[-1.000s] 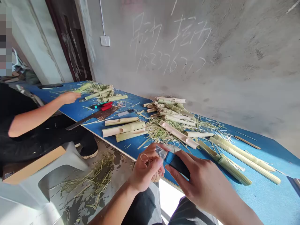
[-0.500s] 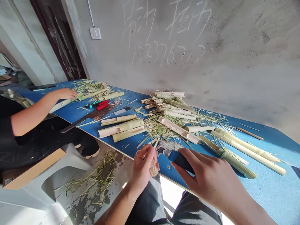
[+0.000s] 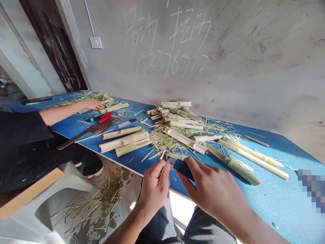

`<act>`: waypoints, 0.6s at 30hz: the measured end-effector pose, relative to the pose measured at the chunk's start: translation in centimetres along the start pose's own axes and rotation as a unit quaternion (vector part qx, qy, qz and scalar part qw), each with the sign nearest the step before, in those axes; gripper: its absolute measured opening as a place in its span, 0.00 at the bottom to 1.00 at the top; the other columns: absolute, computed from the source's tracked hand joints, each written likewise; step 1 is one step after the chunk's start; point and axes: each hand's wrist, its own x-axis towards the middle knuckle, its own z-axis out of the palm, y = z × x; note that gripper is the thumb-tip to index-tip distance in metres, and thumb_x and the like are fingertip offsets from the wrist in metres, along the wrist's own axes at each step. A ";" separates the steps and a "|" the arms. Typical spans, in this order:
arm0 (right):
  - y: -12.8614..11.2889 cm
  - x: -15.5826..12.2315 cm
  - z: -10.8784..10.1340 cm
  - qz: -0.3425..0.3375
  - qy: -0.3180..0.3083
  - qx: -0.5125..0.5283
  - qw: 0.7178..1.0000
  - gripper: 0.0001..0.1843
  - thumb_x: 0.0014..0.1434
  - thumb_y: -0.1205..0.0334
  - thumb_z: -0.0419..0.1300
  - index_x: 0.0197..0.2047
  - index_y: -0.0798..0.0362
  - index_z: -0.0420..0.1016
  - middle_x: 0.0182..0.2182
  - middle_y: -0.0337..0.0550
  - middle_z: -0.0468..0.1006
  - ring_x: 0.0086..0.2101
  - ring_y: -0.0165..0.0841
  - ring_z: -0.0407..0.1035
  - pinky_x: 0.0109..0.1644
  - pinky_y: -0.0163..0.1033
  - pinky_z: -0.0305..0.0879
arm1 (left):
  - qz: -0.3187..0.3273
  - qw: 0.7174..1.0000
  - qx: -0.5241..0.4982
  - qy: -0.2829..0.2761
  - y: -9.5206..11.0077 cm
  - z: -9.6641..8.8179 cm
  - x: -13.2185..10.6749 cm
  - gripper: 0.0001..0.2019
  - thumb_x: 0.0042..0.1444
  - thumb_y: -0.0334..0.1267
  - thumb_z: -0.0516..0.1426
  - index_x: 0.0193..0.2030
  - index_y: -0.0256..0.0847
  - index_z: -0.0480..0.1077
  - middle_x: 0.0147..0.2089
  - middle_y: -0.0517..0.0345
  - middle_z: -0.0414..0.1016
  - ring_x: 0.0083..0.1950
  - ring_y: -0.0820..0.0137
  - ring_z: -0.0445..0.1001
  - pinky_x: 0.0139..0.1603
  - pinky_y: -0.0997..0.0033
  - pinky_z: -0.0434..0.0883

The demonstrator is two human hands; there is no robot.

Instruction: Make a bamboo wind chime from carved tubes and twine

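Note:
My left hand (image 3: pixel 154 188) is closed with thumb and fingers pinched together, and a thin loop of twine (image 3: pixel 154 174) shows at its fingers. The rest of the twine is hidden by that hand. My right hand (image 3: pixel 212 184) is wrapped around the dark blue handle of a utility knife (image 3: pixel 182 168). The knife's metal front end lies right by my left fingertips; whether its edge touches the twine I cannot tell. Both hands are over the table's front edge, above my lap. Split bamboo pieces (image 3: pixel 186 140) and shavings (image 3: pixel 162 137) lie just beyond them.
On the blue table (image 3: pixel 281 200) lie bamboo lengths (image 3: pixel 251 156), a pile of split bamboo (image 3: pixel 181 115), a long rusty blade (image 3: pixel 83 135), red-handled pliers (image 3: pixel 104 117) and another knife (image 3: pixel 126 123). At left, a co-worker's hand (image 3: pixel 92 105) reaches to bamboo tubes. A stool (image 3: pixel 63 193) stands below.
The knife's front end has come closer to my left fingertips. The ball of twine seen under my left hand is now hidden. The co-worker's hand has moved right, onto the tubes.

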 end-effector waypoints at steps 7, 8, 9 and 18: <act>0.3 0.3 0.1 0.030 -0.050 -0.012 0.998 0.15 0.72 0.48 0.54 0.38 0.49 0.63 0.20 0.35 0.73 0.15 0.36 0.67 0.25 0.40 0.33 | 0.113 0.982 0.149 0.027 0.6 -0.6 1.0 0.18 0.73 0.37 0.50 0.28 0.43 0.63 0.23 0.64 0.66 0.25 0.74 0.64 0.31 0.75 0.61; 0.5 0.5 0.0 0.037 -0.051 -0.007 0.998 0.15 0.72 0.48 0.55 0.38 0.49 0.63 0.22 0.35 0.75 0.16 0.36 0.68 0.25 0.40 0.33 | 0.114 0.981 0.153 0.031 0.8 -0.6 1.2 0.18 0.73 0.37 0.50 0.28 0.43 0.63 0.22 0.65 0.64 0.24 0.74 0.63 0.31 0.75 0.60; 0.8 0.6 -0.1 0.044 -0.049 -0.004 0.998 0.15 0.72 0.48 0.56 0.39 0.49 0.64 0.24 0.36 0.76 0.18 0.35 0.68 0.24 0.40 0.34 | 0.113 0.981 0.152 0.033 1.1 -0.6 1.4 0.18 0.73 0.38 0.50 0.28 0.43 0.62 0.22 0.66 0.63 0.24 0.74 0.61 0.30 0.74 0.59; 0.7 -1.0 0.4 0.109 -0.059 0.022 0.992 0.18 0.74 0.46 0.50 0.40 0.51 0.66 0.27 0.39 0.76 0.20 0.33 0.66 0.26 0.39 0.35 | 0.104 0.986 0.129 -0.018 4.2 0.0 2.2 0.19 0.73 0.40 0.48 0.28 0.43 0.61 0.20 0.67 0.61 0.22 0.75 0.61 0.29 0.74 0.58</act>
